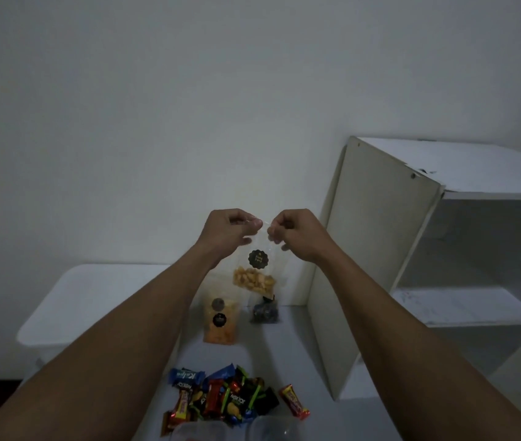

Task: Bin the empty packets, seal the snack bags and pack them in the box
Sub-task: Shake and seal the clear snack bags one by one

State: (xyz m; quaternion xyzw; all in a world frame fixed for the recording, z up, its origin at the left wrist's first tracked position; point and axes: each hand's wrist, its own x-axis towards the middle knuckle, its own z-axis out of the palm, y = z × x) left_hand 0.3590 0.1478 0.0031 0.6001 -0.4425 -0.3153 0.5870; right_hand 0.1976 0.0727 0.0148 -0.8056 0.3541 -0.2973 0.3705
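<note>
Pinching clear snack bag (257, 265) top, both hands: L hand (228, 232), R hand (300, 233).

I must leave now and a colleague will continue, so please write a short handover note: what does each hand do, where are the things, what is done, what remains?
Left hand and right hand: both pinch the top edge of a clear snack bag, held up above the table.
On the table: an orange snack bag and a dark snack bag, beyond a pile of small packets.
Done: nothing packed that I can see.
Left: finish this seal, check the other two bags, bin the empty ones from the pile, then pack.
</note>
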